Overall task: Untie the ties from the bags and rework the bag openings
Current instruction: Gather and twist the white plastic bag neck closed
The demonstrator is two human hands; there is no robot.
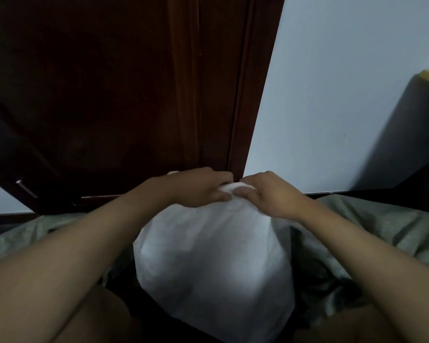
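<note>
- In the head view, low at the centre, a full white bag (pixel 213 263) stands upright between the person's knees, its base set down among rumpled greenish fabric (pixel 386 224). Standing it this way likely brings the gathered neck (pixel 233 188) up to where both hands can work it.
- At the very top of the bag, the left hand (pixel 198 188) and right hand (pixel 270 194) meet on the bunched neck, thumbs almost touching. My guess is that they sit this close because the tie or knot lies right there; the tie itself cannot be made out.
- The left hand's fingers curl narrowly over the far side of the neck, the thumb pressing the near side, so it pinches the plastic.
- The right hand grips likewise, fingers bent over the bunch and thumb laid on the front.
- Beyond the hands stand a dark wooden door (pixel 109 95) and a pale wall (pixel 332 95).
</note>
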